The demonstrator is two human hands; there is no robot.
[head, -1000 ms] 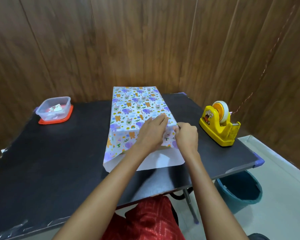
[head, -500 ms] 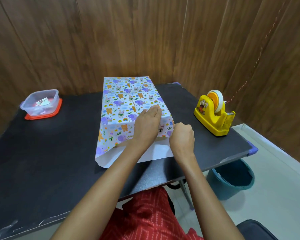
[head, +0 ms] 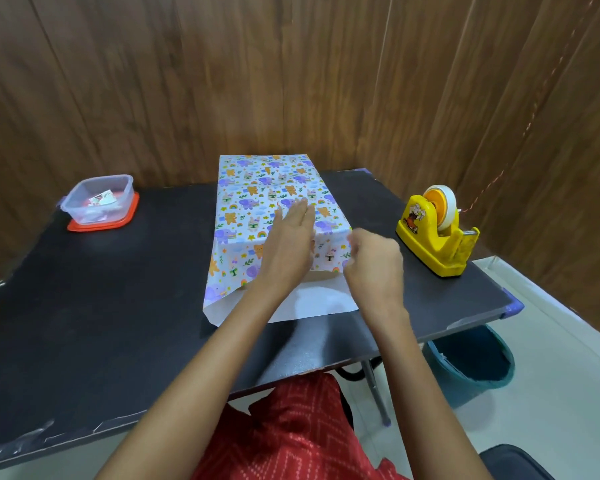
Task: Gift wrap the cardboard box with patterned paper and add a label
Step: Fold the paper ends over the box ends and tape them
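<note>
**Left hand** (head: 288, 247) lies flat with straight fingers, pressing the patterned paper (head: 257, 192) onto the cardboard box (head: 321, 275) at mid-table (head: 118, 306). **Right hand** (head: 374, 268), fingers curled, pinches the paper's near right edge. The paper's white flap reaches toward the near table edge, and the tape dispenser (head: 433, 237) stands apart on the right.

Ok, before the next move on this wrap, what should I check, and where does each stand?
1. Left hand presses the patterned paper flat on top: ok.
2. Right hand pinches the paper's right edge: ok.
3. Tape dispenser stands at the right, roll loaded: ok.
4. Near end folded shut: not ok; the white flap lies open on the table.
5. Seam taped: cannot tell.
6. Label ready in the clear container, far left: cannot tell.
</note>
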